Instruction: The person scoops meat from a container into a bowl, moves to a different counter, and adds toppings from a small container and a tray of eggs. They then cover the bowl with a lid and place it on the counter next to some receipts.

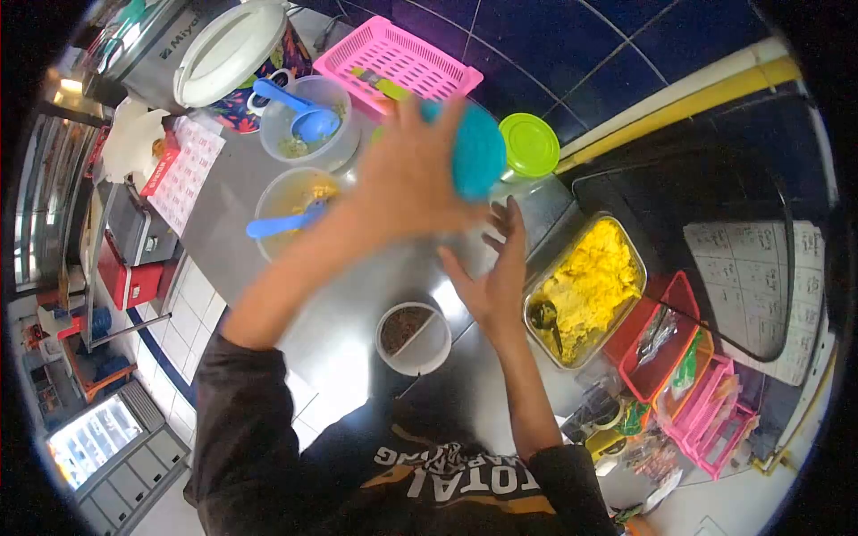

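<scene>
My left hand, blurred, reaches across the counter with its fingers spread over a round teal lid, hiding part of it. My right hand is raised over the counter, fingers apart and nothing in it. Below the hands, a round white tub holds dark brown crumbly food, with a pale straight strip across it. Left of my left forearm stands a clear tub of yellowish food with a blue spoon. Behind it, another clear tub has a blue ladle over greenish food.
A steel tray of yellow food with a dark spoon is at the right. A green-lidded container and pink basket stand by the tiled wall. Red and pink baskets sit at the lower right.
</scene>
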### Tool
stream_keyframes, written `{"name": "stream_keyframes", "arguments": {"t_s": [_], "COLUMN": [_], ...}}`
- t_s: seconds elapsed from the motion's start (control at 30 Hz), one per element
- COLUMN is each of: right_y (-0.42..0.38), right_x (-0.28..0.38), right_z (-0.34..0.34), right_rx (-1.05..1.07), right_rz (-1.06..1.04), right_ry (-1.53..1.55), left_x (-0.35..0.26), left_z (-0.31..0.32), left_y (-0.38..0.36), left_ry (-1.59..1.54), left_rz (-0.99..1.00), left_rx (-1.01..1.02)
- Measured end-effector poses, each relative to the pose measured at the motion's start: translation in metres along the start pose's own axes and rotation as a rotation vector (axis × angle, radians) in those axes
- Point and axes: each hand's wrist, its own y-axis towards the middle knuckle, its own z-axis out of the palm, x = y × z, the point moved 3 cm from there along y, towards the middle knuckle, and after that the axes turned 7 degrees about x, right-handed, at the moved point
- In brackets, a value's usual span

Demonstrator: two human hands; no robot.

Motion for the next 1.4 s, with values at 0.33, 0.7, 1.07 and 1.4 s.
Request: {"name": "stream_keyframes", "arguments": {"t_s": [0.33,0.7,1.07,1.4], "right_y": [-0.043,-0.039,-0.036,-0.034], "right_x": [-0.098,-0.082,-0.098,-0.084], "right_z": [0.048,0.044,0.051,0.049], "right_rx": [-0.062,-0.056,-0.029,0.105], "right_rz": [0.006,0.004,0.03,0.259], "right_ry": [0.08,-0.034,-0.047,-0.254], "left_x": [-0.005,-0.005,0.002,0.027], "left_z": [0.117,0.123,0.125,0.103], "left_y": [-0.068,-0.052,-0.05,-0.04], "left_ry": [-0.052,0.35,0.385,-0.039], "left_rz": [-0.092,0.144,0.132,0.06], "left_rx": [0.315,0.461,0.52,0.496]}}
